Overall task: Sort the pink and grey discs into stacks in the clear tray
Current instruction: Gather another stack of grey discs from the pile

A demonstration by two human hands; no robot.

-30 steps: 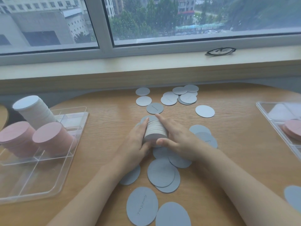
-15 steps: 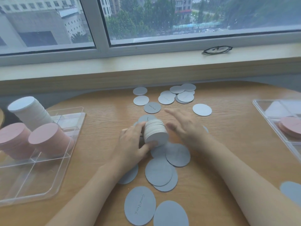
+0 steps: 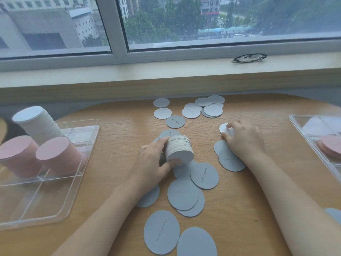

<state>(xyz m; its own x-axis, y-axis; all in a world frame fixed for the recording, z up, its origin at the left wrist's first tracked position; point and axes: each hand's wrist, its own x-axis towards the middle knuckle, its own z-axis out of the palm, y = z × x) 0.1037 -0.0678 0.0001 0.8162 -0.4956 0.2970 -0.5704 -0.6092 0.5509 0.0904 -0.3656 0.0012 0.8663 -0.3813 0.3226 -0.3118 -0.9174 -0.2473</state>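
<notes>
My left hand (image 3: pixel 153 161) grips a stack of grey discs (image 3: pixel 180 149) lying on its side at the table's middle. My right hand (image 3: pixel 243 139) has reached right and pinches a single pale grey disc (image 3: pixel 224 128) at its edge on the table. Loose grey discs (image 3: pixel 182 194) lie scattered in front of me, and several more (image 3: pixel 191 112) lie near the far edge. The clear tray (image 3: pixel 55 183) at the left holds two pink stacks (image 3: pixel 60 156) and one tall grey stack (image 3: pixel 38 124).
A second clear tray (image 3: pixel 302 130) at the right edge holds a low pink stack (image 3: pixel 330 146). Black glasses (image 3: pixel 249 57) rest on the windowsill. The wooden table (image 3: pixel 114 145) has a curved far edge below the sill.
My right hand left the stack and moved right to a single disc. My left hand alone keeps hold of the stack, which has stayed in place.
</notes>
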